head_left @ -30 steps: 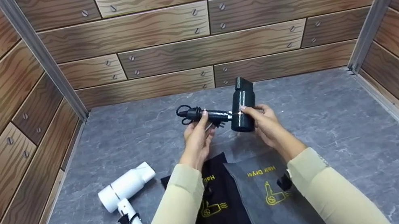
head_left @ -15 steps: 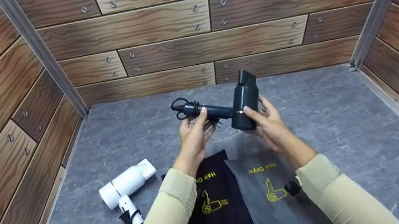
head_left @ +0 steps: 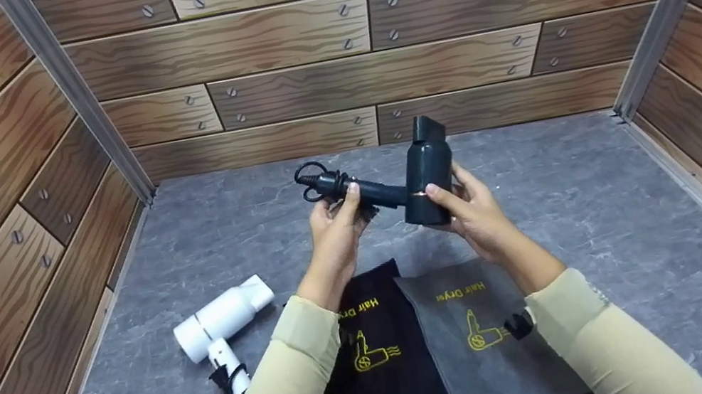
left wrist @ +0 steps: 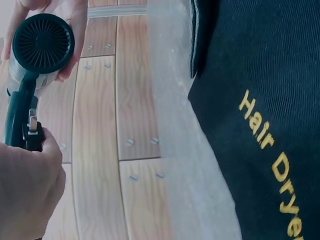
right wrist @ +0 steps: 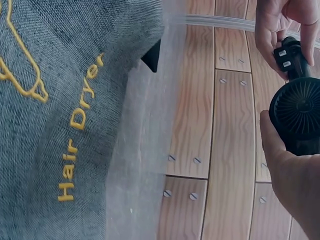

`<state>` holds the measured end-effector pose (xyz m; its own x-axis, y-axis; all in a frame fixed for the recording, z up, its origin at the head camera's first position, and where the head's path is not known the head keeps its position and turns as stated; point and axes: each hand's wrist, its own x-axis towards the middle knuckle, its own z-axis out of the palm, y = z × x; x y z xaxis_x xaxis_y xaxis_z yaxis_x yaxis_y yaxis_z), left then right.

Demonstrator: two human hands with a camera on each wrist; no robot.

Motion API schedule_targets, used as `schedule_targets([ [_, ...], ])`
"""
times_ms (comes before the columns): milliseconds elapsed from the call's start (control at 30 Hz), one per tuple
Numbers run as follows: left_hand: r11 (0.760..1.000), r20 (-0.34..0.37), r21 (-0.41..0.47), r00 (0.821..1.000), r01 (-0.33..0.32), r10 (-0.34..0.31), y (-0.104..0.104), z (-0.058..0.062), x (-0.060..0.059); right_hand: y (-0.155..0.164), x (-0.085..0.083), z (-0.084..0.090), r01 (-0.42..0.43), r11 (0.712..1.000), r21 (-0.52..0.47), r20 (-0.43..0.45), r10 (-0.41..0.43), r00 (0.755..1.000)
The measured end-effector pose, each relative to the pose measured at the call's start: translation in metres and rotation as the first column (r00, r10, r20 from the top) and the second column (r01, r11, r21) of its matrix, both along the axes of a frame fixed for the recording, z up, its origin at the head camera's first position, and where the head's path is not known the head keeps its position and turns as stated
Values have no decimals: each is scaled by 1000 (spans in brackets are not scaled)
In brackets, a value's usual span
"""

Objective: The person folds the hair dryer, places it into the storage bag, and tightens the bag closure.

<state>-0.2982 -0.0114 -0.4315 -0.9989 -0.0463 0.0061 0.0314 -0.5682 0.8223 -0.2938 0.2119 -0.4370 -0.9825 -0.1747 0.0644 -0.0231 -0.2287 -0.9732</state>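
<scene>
A: We hold the black hair dryer [head_left: 423, 173] up over the grey desk [head_left: 577, 208], in front of the wood-patterned back wall [head_left: 372, 70]. Our right hand [head_left: 473, 211] has its grip curled round the barrel, thumb across the front and fingers behind it.

B: And our left hand [head_left: 335, 229] has its grip closed round the folded handle, just below the bundled black cord [head_left: 314, 182] at its end. The left wrist view shows the plug's prongs right above that fist.

A: The barrel stands nearly upright with the nozzle pointing up and away from us; the handle sticks out to the left.

B: Beneath our forearms lie two pouches side by side, touching: a black pouch [head_left: 379, 358] on the left and a grey pouch [head_left: 486, 346] on the right, both printed "Hair Dryer" in yellow.

A: A white hair dryer [head_left: 221, 321] lies on the desk left of the pouches, well apart from our hands.
</scene>
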Motion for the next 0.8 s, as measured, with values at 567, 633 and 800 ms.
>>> schedule_targets([
  [567,923,-80,-302,958,240,-276,-5,7,17,31,12,5,-98,982,159,-50,107,993],
  [633,911,-75,-333,956,246,-285,-4,9,18,34,14,7,-87,981,173,-81,102,991],
  [800,831,-58,-500,947,245,-315,-2,8,22,37,23,6,-119,942,314,-156,176,972],
])
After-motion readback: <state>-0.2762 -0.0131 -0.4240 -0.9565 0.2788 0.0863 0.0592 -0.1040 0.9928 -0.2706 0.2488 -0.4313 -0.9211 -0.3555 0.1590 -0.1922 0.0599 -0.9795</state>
